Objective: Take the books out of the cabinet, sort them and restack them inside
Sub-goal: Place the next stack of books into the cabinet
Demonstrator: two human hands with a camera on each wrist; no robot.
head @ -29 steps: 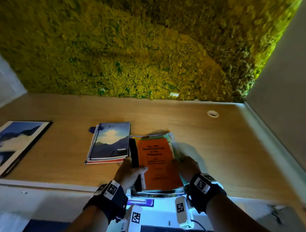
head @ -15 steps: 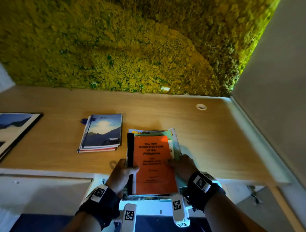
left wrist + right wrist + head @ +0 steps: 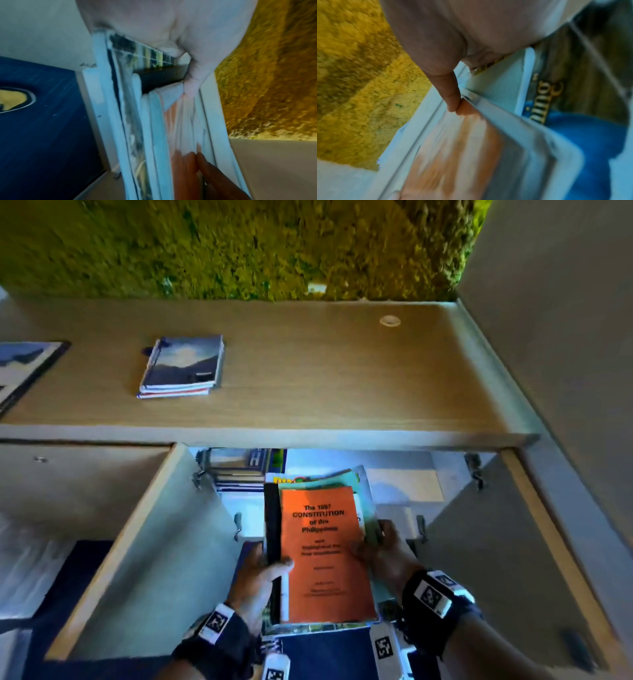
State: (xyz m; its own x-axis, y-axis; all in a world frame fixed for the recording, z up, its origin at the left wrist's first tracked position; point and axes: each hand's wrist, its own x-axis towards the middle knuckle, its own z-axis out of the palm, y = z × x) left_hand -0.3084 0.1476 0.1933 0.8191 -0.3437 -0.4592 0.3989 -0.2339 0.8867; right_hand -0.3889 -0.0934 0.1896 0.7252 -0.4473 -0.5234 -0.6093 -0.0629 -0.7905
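Observation:
I hold a stack of books [image 3: 325,556] with an orange booklet on top, in the air in front of the open cabinet [image 3: 404,484]. My left hand [image 3: 260,577] grips the stack's left edge, thumb over the black spine [image 3: 163,78]. My right hand [image 3: 380,553] grips its right edge, thumb on the orange cover [image 3: 453,100]. Inside the cabinet, at the back left, lies another pile of books [image 3: 246,470]. A small stack of spiral notebooks [image 3: 183,366] rests on the wooden top [image 3: 325,378].
Both cabinet doors [image 3: 144,542] stand open to either side of the stack. A framed picture [image 3: 24,368] lies at the wooden top's left edge. A mossy green wall [image 3: 239,244] rises behind, a plain wall at right. Blue floor [image 3: 329,655] shows below.
The stack has come off the wooden top and now hangs lower, in front of the cabinet opening. Both hands kept their grip. My view tipped down, so the cabinet interior shows.

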